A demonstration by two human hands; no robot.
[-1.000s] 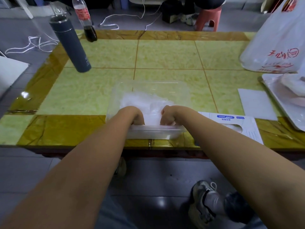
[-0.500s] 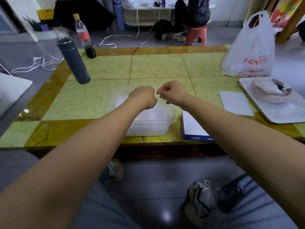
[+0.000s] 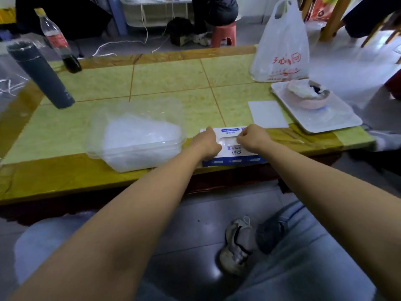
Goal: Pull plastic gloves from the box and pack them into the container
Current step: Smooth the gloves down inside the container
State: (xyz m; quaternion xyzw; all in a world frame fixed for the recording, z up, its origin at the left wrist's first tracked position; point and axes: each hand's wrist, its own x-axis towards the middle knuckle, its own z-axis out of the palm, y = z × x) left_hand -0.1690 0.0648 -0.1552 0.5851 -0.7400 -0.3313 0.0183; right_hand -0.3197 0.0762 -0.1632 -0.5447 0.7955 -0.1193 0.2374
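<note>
A low table (image 3: 173, 79) fills the view, its top in glossy yellow-green squares with an ochre, marbled border; at its far right corner stands a thin white plastic bag (image 3: 282, 44) with red print, crinkled, its handles up; in front of the bag lies a flat white rectangular tray (image 3: 338, 122), carrying a round pinkish bowl (image 3: 308, 96) whose contents are too blurred to name.

Near the front edge sits the container (image 3: 108, 146), a clear, round-cornered plastic tub, heaped with filmy, cloudy-white gloves (image 3: 141, 131) that rise above its rim; just beside it on the right, at the table's edge, lies the box (image 3: 230, 157), flat white card with blue print and an oval opening on top.

A dark grey cylindrical flask (image 3: 41, 77) stands at the far left; behind it is a clear bottle (image 3: 58, 40) with a red label and a little dark liquid; a plain white sheet (image 3: 268, 114) lies flat between box and tray.

The left hand (image 3: 208, 142) grips the box's left end, fingers curled over it, close against the container's right corner; the right hand (image 3: 251, 136) has its fingers curled in a pinch at the opening's right rim; whether any glove film sits in that pinch cannot be told.
</note>
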